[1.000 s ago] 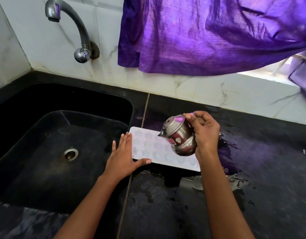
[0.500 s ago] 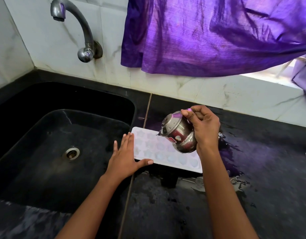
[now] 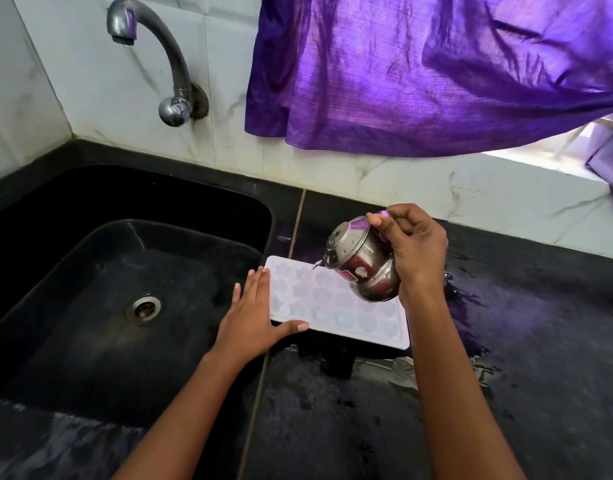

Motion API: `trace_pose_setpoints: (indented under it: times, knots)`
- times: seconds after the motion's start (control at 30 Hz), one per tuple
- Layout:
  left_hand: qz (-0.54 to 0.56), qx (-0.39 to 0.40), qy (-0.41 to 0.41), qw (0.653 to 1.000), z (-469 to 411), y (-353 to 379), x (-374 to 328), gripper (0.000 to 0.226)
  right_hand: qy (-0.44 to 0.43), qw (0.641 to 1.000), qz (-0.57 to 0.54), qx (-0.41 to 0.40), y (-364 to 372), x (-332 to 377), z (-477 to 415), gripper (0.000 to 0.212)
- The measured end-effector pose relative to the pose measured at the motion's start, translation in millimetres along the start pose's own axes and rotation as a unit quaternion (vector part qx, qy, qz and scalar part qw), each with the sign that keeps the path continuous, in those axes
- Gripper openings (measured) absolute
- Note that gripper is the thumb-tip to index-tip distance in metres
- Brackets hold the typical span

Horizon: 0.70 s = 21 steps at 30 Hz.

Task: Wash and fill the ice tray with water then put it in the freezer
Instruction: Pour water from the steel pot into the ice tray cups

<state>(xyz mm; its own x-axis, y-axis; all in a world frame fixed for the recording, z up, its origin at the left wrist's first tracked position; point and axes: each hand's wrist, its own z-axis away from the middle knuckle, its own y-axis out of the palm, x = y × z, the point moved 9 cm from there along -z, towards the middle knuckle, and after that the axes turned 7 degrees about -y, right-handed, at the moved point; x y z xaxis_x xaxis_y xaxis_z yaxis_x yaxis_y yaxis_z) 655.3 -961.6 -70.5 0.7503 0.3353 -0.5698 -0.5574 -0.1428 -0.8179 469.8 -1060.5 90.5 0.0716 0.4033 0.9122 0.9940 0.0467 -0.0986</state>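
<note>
A white ice tray [image 3: 319, 299] with several small cells lies flat on the black counter, just right of the sink. My left hand [image 3: 253, 317] rests flat against the tray's left end, fingers together, thumb along its near edge. My right hand [image 3: 414, 251] grips a small round steel pot [image 3: 362, 261] and tips it leftward over the tray. A thin stream of water leaves the pot's rim and falls into the tray. The pot and my right wrist hide the tray's right part.
A black sink [image 3: 90, 306] with a steel drain [image 3: 144, 308] lies to the left, below a curved steel tap [image 3: 152, 50]. The black counter [image 3: 523, 375] is wet, with puddles near the tray. A purple curtain [image 3: 436, 71] hangs over the white tiled wall.
The pot has shifted slightly and stays tipped, still pouring over the tray. My left hand keeps its place at the tray's left end. The view has drifted a little.
</note>
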Motion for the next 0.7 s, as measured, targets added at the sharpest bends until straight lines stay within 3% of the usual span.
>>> trace_pose_setpoints:
  times: [0.57,0.7]
  knots:
    - [0.015,0.004,-0.009,1.0,3,-2,0,0.136,0.075,0.99,-0.114,-0.038,5,-26,12,0.014]
    - [0.019,0.0,-0.005,1.0,2,-1,1,0.144,0.07,0.992,-0.105,-0.021,15,-24,11,0.015]
